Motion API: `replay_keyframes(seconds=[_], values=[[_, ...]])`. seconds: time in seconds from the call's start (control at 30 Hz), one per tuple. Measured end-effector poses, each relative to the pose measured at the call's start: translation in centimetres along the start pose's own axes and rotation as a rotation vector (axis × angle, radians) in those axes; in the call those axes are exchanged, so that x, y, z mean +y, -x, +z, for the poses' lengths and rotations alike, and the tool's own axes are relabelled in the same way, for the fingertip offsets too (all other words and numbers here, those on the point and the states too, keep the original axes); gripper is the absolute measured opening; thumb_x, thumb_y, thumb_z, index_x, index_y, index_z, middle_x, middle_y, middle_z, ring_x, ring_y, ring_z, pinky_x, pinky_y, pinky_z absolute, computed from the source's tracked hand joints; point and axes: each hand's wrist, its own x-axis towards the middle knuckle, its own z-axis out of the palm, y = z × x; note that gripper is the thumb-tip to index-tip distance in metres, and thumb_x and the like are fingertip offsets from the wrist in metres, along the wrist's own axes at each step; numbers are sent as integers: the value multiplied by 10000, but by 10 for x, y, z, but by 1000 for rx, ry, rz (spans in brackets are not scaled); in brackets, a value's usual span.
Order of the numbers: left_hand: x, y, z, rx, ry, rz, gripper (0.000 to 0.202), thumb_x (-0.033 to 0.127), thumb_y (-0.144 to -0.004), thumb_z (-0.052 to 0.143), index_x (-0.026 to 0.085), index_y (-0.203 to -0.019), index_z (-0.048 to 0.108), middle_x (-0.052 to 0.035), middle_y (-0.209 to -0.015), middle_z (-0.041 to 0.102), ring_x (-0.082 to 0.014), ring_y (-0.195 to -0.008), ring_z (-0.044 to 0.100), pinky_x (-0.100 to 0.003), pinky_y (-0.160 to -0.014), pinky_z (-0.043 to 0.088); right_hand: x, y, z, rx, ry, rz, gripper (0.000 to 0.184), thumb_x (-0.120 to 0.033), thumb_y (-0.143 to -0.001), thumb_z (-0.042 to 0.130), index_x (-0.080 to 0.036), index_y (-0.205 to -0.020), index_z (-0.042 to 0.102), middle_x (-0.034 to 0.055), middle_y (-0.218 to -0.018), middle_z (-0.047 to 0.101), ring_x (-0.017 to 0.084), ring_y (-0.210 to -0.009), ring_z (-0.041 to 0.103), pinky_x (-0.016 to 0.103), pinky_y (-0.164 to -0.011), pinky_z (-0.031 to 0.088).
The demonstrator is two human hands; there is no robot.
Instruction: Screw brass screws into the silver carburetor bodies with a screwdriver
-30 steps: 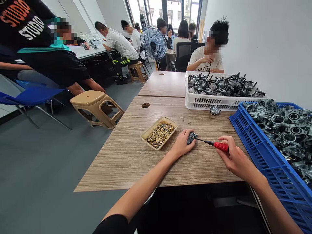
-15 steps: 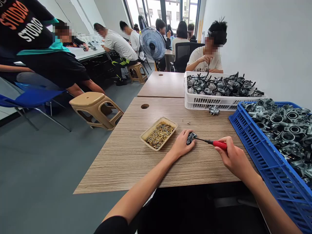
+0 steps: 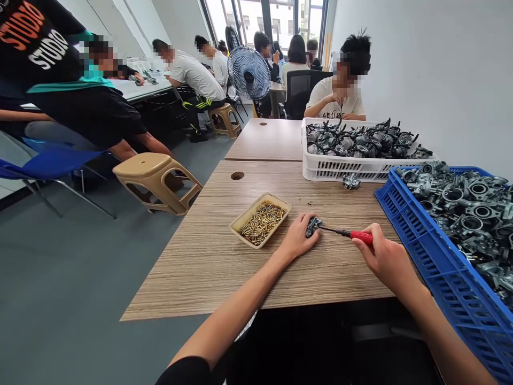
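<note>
My left hand (image 3: 298, 236) is closed around a small grey metal carburetor (image 3: 313, 227) and holds it down on the wood-grain table (image 3: 192, 267). In my right hand (image 3: 387, 259) is a screwdriver (image 3: 361, 237) with a red handle and a dark shaft. Its tip meets the right side of the carburetor; the exact contact spot is too small to make out. Left of my left hand stands a cream tray (image 3: 237, 230) full of small brass parts. A few loose brass pieces (image 3: 310, 203) lie beyond the carburetor.
A blue crate (image 3: 425, 256) heaped with metal carburetors borders my right arm. Farther back is a white crate (image 3: 340, 172) of darker carburetors, with one carburetor (image 3: 351, 181) lying before it. A person (image 3: 336, 99) sits behind. A tan stool (image 3: 148, 163) stands on the floor at left.
Hardly anything differs. The whole view has shifted slightly, while both hands, the carburetor and the screwdriver keep their places on the table.
</note>
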Motion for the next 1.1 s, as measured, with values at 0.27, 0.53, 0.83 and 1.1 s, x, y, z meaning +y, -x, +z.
replay_keyframes(seconds=[0.27, 0.53, 0.83, 1.1], values=[[-3, 1, 0, -12, -30, 26, 425, 230, -952, 629, 220, -1373, 565, -111, -1307, 645, -262, -1219, 665, -419, -1129, 539, 0, -1, 3, 10, -166, -1, 244, -508, -1058, 493, -266, -1078, 525, 31, -778, 747, 268, -623, 717, 322, -591, 451], [-10, 2, 5, 35, -172, 54, 590, 280, -955, 667, 219, -1507, 468, -161, -1441, 540, -324, -1377, 573, -503, -1210, 482, 2, 0, 26, 97, -352, 146, 329, -593, -1033, 558, -268, -985, 560, -36, -629, 622, 185, -488, 557, 298, -558, 420], [-15, -1, 2, 117, -54, 75, 804, 312, -954, 665, 218, -1649, 272, -167, -1506, 528, -312, -1427, 538, -506, -1261, 428, 22, 15, 63, 55, -808, 306, 535, -740, -929, 656, -235, -1103, 626, -12, -668, 609, 184, -523, 576, 298, -473, 499], [-17, -6, -2, 258, 105, -116, 354, 429, -977, 660, 200, -1246, 631, -108, -1194, 735, -259, -1120, 706, -419, -1029, 564, 32, 28, 85, 37, -776, 259, 514, -713, -948, 640, -221, -1094, 673, 14, -695, 627, 192, -559, 569, 312, -490, 481]])
